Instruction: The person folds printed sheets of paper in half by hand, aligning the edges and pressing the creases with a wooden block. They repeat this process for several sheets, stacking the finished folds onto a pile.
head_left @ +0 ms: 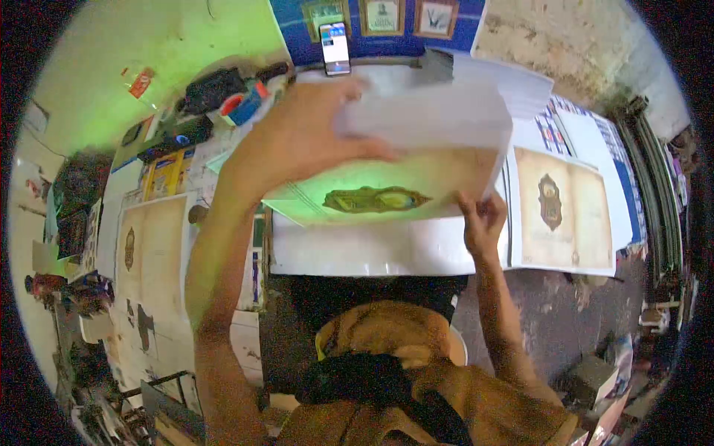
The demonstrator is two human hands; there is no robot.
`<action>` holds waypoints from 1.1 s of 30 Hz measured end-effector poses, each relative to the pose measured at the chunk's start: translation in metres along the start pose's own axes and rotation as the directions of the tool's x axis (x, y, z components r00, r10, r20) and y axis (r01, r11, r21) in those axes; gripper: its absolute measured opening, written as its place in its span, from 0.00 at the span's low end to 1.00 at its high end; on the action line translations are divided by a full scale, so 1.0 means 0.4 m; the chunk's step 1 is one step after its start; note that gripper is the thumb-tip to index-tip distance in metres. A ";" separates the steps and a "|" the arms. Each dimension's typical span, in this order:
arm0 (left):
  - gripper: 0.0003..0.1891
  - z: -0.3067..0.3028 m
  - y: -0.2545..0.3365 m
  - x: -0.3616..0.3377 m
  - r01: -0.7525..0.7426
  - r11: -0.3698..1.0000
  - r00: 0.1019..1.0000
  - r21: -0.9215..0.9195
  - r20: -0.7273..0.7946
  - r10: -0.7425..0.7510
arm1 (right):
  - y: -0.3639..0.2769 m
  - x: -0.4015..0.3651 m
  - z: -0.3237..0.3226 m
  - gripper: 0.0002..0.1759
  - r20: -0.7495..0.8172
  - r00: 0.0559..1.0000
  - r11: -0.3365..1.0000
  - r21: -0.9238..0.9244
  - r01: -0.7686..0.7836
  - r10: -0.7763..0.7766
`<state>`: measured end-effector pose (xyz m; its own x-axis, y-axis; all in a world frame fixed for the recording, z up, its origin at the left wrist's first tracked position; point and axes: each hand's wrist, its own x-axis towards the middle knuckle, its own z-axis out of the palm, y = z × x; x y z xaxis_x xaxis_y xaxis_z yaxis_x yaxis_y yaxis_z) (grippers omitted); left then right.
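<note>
A thick stack of paper [431,111] is tilted up over the white table [364,249], its top sheet printed tan with an ornate brown frame. Around the stack's left end reaches my left hand [316,126], thumb and fingers apart on either side of it. At the lower right corner, my right hand [482,219] pinches the sheets' edge between thumb and fingers. A tan printed sheet [561,208] lies to the right, and a similar tan sheet [149,245] lies to the left.
A lit phone [335,50] stands upright at the back, below framed pictures [383,16]. More white paper [520,85] is piled at the back right. Left of the table are a tape roll [242,104] and a black bag [214,89]. Metal bars lean at the far right.
</note>
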<state>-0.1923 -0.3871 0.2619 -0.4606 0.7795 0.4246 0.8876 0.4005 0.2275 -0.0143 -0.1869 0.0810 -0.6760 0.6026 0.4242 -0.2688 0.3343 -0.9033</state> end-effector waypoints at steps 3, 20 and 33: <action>0.21 -0.050 0.052 -0.033 0.102 0.989 0.950 -0.109 0.305 -0.065 | 0.035 -0.034 -0.026 0.23 -0.028 0.997 0.997 -0.009 -0.070 0.070; 0.27 -0.264 -0.252 -0.342 0.066 0.748 0.447 -0.661 -0.650 -0.614 | 0.099 0.219 -0.139 0.38 0.054 0.960 0.813 0.520 -0.261 0.274; 0.26 0.160 -0.347 -0.387 0.118 0.387 0.825 -0.914 -0.126 -0.550 | -0.042 0.177 -0.276 0.22 0.053 0.948 0.937 -0.176 -0.300 0.314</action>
<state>-0.2440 -0.5326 0.1087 -0.8694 0.3623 0.3359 0.2825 -0.1932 0.9396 0.0182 -0.0698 0.1331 -0.7615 0.6378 0.1154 0.0717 0.2598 -0.9630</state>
